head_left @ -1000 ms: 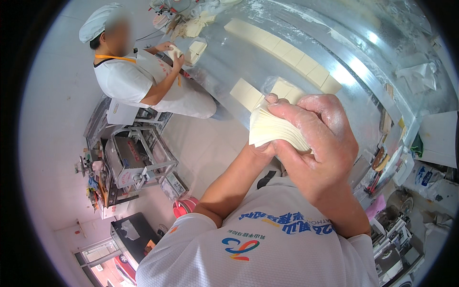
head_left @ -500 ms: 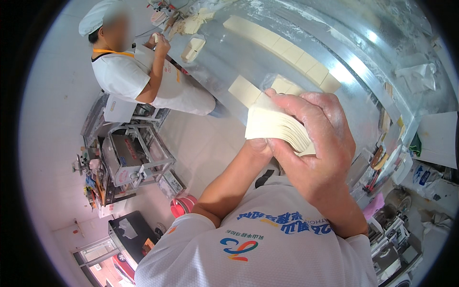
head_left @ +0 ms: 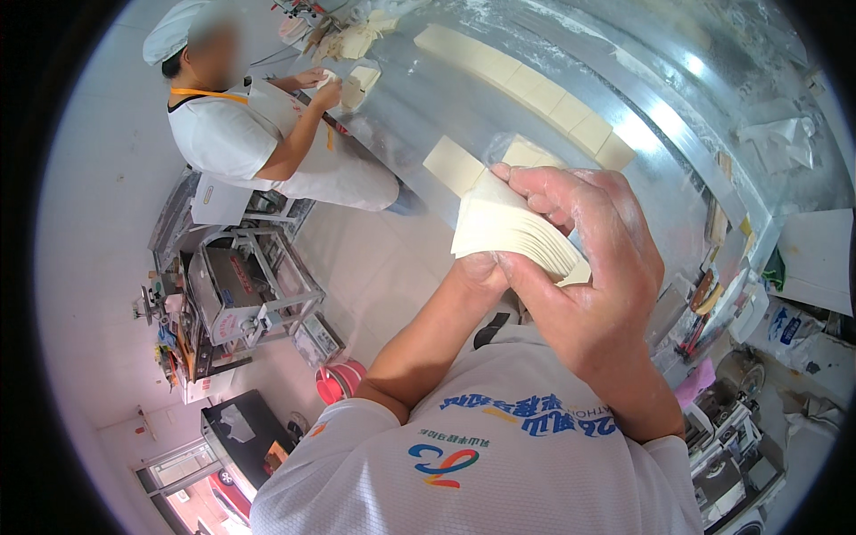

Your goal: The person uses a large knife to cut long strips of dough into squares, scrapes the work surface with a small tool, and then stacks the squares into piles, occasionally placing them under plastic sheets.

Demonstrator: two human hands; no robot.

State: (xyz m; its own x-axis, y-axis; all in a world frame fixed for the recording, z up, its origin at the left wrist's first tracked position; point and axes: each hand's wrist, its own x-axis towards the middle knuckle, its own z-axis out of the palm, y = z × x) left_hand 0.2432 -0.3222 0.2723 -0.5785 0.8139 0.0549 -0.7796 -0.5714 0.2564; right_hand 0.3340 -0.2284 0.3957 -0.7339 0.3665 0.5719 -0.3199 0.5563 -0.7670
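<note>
A thick, curved stack of thin, pale dough wrappers [head_left: 506, 227] is held in front of my chest, its layered edges fanned towards me. My left hand [head_left: 484, 269] grips it from below, the thumb on the near edge and most fingers hidden behind the stack. Around the right end curls my right hand [head_left: 606, 245], floury, with its thumb along the near edge and fingertips at the far top corner. Just beyond the stack, a pale flat dough piece [head_left: 452, 164] and more dough squares [head_left: 532, 153] lie on the metal table [head_left: 464, 107].
A long row of dough blocks [head_left: 526, 85] runs along the table. At the far left, a person in white [head_left: 236, 134] handles something pale beside a small tray [head_left: 360, 86]. Machinery [head_left: 254, 285] and a red bucket [head_left: 340, 382] stand on the floor; tools [head_left: 709, 294] lie at right.
The stack has tilted and shifted slightly left, and my right fingers have moved a little along it. The other person's hands have moved right, towards the tray.
</note>
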